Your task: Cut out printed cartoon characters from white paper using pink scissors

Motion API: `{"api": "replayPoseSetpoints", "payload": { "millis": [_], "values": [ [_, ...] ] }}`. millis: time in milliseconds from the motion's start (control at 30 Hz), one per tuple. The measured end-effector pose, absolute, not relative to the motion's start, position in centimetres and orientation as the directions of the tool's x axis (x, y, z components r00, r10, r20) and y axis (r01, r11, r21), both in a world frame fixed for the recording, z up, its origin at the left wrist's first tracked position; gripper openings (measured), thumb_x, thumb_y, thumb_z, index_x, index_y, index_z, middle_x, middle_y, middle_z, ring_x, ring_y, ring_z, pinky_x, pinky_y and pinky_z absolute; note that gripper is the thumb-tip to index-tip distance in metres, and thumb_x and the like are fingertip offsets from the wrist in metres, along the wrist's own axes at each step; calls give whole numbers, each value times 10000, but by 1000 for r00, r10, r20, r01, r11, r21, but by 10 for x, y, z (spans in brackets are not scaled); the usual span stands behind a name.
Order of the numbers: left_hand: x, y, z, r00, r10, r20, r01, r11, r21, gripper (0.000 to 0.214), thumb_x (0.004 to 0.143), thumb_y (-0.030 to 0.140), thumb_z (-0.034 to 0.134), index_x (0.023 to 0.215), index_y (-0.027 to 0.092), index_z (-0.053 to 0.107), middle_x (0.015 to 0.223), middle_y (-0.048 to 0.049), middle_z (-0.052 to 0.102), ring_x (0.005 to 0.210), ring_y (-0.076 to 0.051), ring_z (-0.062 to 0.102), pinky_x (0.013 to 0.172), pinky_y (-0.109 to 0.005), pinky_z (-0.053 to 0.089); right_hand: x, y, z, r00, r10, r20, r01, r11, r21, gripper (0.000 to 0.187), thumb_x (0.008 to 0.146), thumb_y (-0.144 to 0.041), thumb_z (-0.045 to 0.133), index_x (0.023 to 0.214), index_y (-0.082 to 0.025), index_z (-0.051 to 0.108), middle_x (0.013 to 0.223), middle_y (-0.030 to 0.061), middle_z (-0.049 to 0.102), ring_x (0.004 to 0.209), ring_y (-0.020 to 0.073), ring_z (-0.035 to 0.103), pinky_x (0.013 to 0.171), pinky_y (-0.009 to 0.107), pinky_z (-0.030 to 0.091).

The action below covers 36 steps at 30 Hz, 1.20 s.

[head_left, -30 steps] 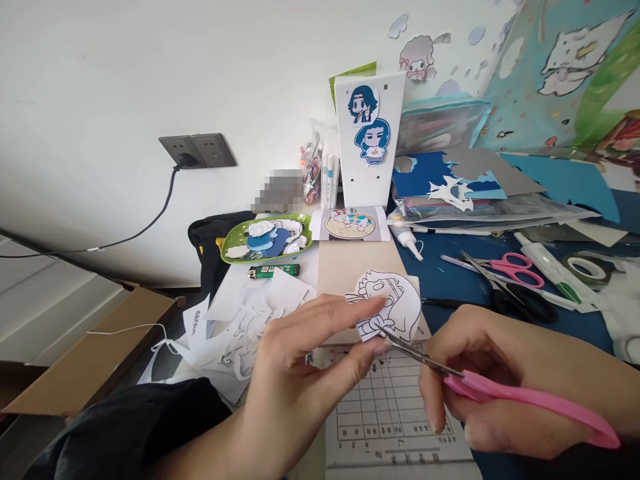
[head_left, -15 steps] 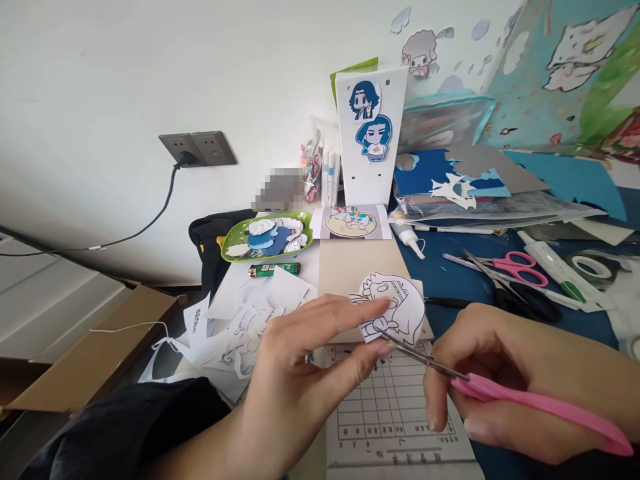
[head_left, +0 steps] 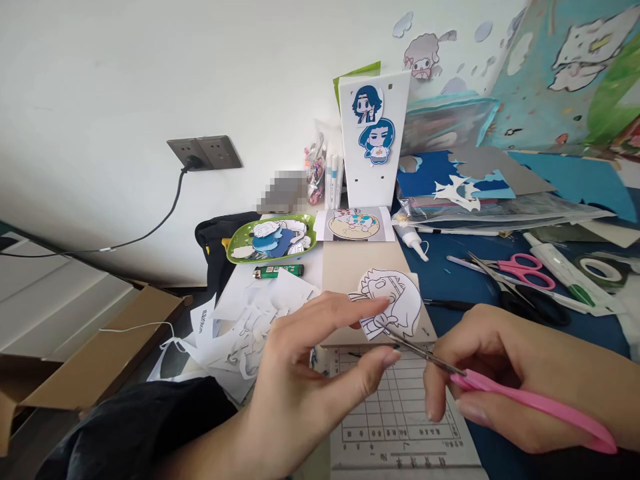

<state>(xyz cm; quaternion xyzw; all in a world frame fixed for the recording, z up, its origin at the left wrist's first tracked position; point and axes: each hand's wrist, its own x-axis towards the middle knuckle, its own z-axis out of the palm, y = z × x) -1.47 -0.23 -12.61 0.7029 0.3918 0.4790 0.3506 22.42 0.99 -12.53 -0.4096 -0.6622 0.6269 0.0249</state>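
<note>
The left hand (head_left: 300, 380) holds the cutout (head_left: 397, 308) by its left edge, with the index fingertip on its face. The fingers behind the paper are hidden. The thumb lies just below the lower edge, and it cannot be told whether it touches the paper. The cutout is a white line-drawn figure, raised above the near end of the board (head_left: 357, 267) and tilted toward the camera.

The right hand (head_left: 505, 360) is closed around the pink handles of the scissors (head_left: 480, 385). The blades point left and slightly up. Their tips meet the lower edge of the cutout, just beside the left thumb. The blades are nearly closed.

Below both hands lies the grid sheet (head_left: 395, 413), flat, with its far edge touching the board.

Clearance, left: the scraps (head_left: 250, 313) are piled just beside the left hand. The lighter (head_left: 279, 271) and the tray (head_left: 240, 243), which is filled with coloured cutouts, lie beyond them. A box (head_left: 100, 347) sits lower, past the table edge.

Clearance, right: the blue mat (head_left: 450, 280) is bare just beyond the right hand. The spare scissors (head_left: 520, 270), a glue bottle (head_left: 413, 241) and a tape roll (head_left: 597, 268) lie farther out, well apart from the hand.

Clearance, far: the stand (head_left: 373, 153) is upright at the far end of the board, against the wall. The board between the cutout and the stand is bare.
</note>
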Motion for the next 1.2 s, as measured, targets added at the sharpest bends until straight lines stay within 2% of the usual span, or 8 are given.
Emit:
{"api": "replayPoseSetpoints", "payload": {
  "millis": [100, 167, 300, 467, 600, 767, 900, 1200],
  "values": [
    [-15, 0, -122, 228, 899, 375, 201, -420, 885, 340, 782, 118, 751, 1060, 313, 759, 973, 14, 782, 915, -169, 684, 788, -246, 549, 224, 10, -123, -645, 606, -466, 513, -109, -852, 183, 770, -242, 620, 900, -203, 742, 675, -3, 501, 592, 132, 405, 486, 226, 310],
    [-15, 2, -118, 212, 913, 349, 183, -388, 903, 264, 819, 105, 702, 984, 293, 784, 900, 21, 769, 853, -136, 675, 752, -205, 541, 219, 11, -115, -658, 580, -480, 507, -130, -852, 188, 749, -213, 607, 879, -204, 742, 657, -9, 490, 585, 130, 392, 485, 226, 303],
    [-12, 5, -116, 178, 936, 304, 110, -326, 939, 255, 835, 74, 665, 934, 267, 800, 852, 15, 741, 810, -120, 658, 731, -184, 539, 211, 15, -103, -688, 513, -513, 485, -201, -851, 203, 716, -172, 594, 869, -183, 727, 578, -40, 420, 538, 112, 332, 477, 229, 278],
    [-12, 3, -118, 172, 958, 228, 42, -239, 970, 240, 835, 84, 676, 922, 270, 800, 843, 10, 727, 796, -122, 658, 702, -182, 537, 216, 17, -113, -745, 518, -421, 397, -162, -903, 241, 816, -357, 622, 922, -169, 730, 631, -35, 388, 564, 116, 315, 494, 244, 259],
    [-12, 2, -116, 197, 959, 205, 11, -212, 977, 238, 848, 85, 665, 931, 266, 794, 848, 20, 717, 803, -98, 655, 717, -146, 524, 220, 17, -116, -760, 522, -389, 373, -140, -917, 298, 827, -432, 634, 921, -167, 731, 646, -32, 400, 572, 116, 320, 505, 249, 250],
    [-11, 3, -115, 210, 948, 237, 31, -249, 968, 227, 838, 78, 671, 932, 244, 793, 831, 22, 716, 783, -93, 644, 704, -150, 516, 216, 16, -108, -725, 501, -472, 464, -152, -873, 248, 823, -361, 625, 945, -174, 734, 634, -15, 438, 603, 138, 371, 515, 252, 285],
    [-11, 2, -114, 210, 935, 286, 84, -309, 947, 226, 833, 70, 671, 955, 218, 788, 808, 17, 706, 730, -94, 613, 667, -168, 503, 215, 16, -104, -702, 538, -468, 492, -109, -864, 275, 808, -411, 624, 919, -190, 745, 712, 25, 488, 687, 176, 425, 543, 260, 314],
    [-12, -2, -114, 203, 918, 341, 170, -376, 911, 233, 863, 81, 641, 994, 228, 764, 890, 15, 708, 827, -98, 619, 743, -171, 483, 214, 15, -106, -696, 516, -499, 485, -174, -857, 192, 807, -324, 626, 905, -191, 725, 625, -34, 407, 573, 123, 343, 513, 250, 253]
  ]
}}
